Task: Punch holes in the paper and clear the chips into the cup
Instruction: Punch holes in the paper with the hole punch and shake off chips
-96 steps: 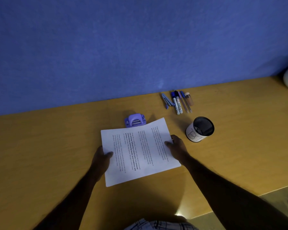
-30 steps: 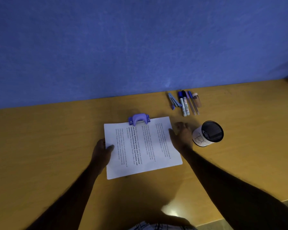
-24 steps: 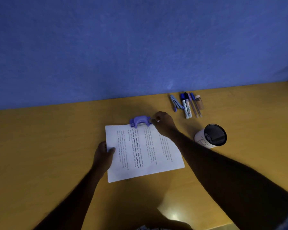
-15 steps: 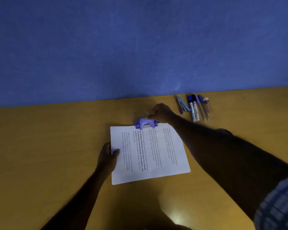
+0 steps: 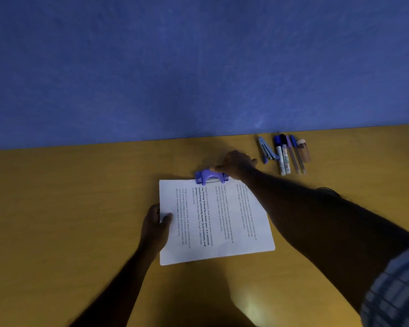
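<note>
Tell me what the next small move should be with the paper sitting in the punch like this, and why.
Probably press down on the purple hole punch with the right hand, which already rests on its right end. The paper has its far edge at the punch's mouth, and the left hand pins its left edge, so it looks ready. Whether any holes are cut yet cannot be seen.
</note>
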`<action>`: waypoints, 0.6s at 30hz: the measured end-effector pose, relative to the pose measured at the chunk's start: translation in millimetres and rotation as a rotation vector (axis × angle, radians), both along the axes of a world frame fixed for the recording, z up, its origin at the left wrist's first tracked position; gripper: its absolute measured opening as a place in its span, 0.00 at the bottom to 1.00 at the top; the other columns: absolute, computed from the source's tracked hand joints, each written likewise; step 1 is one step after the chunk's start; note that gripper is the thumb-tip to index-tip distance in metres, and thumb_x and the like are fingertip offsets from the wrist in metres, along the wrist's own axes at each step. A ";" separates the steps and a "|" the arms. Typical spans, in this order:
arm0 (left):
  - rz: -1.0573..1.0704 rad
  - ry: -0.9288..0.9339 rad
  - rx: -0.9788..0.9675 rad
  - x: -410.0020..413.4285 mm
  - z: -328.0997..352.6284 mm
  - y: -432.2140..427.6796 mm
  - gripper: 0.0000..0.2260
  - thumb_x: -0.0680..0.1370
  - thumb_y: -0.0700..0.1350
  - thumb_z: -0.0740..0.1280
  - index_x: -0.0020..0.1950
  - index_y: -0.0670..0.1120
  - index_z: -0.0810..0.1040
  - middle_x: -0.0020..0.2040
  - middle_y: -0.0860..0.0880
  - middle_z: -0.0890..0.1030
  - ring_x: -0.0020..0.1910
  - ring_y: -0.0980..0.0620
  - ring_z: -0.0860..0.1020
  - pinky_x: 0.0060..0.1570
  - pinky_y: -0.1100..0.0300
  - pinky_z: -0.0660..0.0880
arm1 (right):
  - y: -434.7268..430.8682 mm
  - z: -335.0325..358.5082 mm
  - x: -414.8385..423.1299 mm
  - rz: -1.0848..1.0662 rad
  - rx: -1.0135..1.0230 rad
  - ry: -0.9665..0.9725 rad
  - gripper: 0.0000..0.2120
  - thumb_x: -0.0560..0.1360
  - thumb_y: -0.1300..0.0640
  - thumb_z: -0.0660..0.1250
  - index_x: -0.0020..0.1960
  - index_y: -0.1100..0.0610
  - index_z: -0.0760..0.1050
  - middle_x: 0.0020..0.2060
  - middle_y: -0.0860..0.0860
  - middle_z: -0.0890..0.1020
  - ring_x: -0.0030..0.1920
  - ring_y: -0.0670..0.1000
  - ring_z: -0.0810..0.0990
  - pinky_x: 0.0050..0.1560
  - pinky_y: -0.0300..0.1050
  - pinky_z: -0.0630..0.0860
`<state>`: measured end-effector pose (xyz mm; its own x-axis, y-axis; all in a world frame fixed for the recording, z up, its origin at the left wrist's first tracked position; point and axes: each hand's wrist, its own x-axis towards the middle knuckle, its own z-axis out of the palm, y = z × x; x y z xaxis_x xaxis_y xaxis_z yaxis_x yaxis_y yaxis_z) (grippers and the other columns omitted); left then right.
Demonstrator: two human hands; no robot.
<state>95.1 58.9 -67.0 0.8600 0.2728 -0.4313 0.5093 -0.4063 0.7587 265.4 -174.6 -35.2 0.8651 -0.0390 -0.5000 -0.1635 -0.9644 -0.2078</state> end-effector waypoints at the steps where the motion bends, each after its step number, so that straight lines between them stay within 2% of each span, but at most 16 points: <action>1: 0.003 -0.003 -0.003 -0.3 -0.1 -0.1 0.13 0.79 0.42 0.66 0.63 0.42 0.73 0.54 0.44 0.79 0.48 0.47 0.79 0.42 0.56 0.75 | -0.2 -0.7 2.0 0.012 -0.003 0.007 0.38 0.64 0.24 0.64 0.51 0.59 0.76 0.49 0.57 0.82 0.56 0.61 0.78 0.65 0.67 0.67; 7: 0.022 0.003 -0.012 -1.0 2.7 -1.4 0.13 0.79 0.42 0.65 0.63 0.43 0.72 0.53 0.46 0.79 0.46 0.52 0.78 0.38 0.60 0.73 | 1.2 1.9 10.5 0.113 -0.013 0.069 0.34 0.67 0.27 0.64 0.47 0.60 0.73 0.47 0.60 0.81 0.56 0.64 0.78 0.64 0.65 0.72; 13: 0.038 0.012 -0.030 -0.7 1.3 -1.6 0.13 0.79 0.42 0.66 0.63 0.44 0.72 0.52 0.48 0.79 0.46 0.53 0.78 0.38 0.62 0.73 | 2.2 5.6 10.8 0.112 -0.008 0.071 0.37 0.69 0.30 0.66 0.56 0.64 0.75 0.54 0.63 0.80 0.60 0.64 0.77 0.66 0.64 0.70; 16: 0.040 0.010 -0.045 -1.1 1.5 -1.5 0.13 0.79 0.42 0.66 0.63 0.44 0.72 0.52 0.48 0.79 0.46 0.52 0.79 0.39 0.60 0.74 | 2.9 7.9 8.9 0.102 0.013 0.076 0.37 0.70 0.31 0.66 0.57 0.66 0.74 0.52 0.64 0.79 0.61 0.66 0.76 0.66 0.65 0.70; 18: 0.046 0.011 -0.046 -1.5 1.2 -1.8 0.13 0.79 0.42 0.66 0.63 0.44 0.72 0.52 0.47 0.79 0.46 0.52 0.79 0.38 0.60 0.74 | 2.8 8.7 8.2 0.098 0.031 0.077 0.37 0.71 0.32 0.66 0.58 0.66 0.74 0.55 0.65 0.79 0.61 0.66 0.76 0.66 0.65 0.70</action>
<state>93.6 57.1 -65.8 0.8423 0.2920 -0.4531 0.5348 -0.3472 0.7704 273.6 -171.8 -26.5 0.8233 0.0605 -0.5644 -0.0852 -0.9699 -0.2283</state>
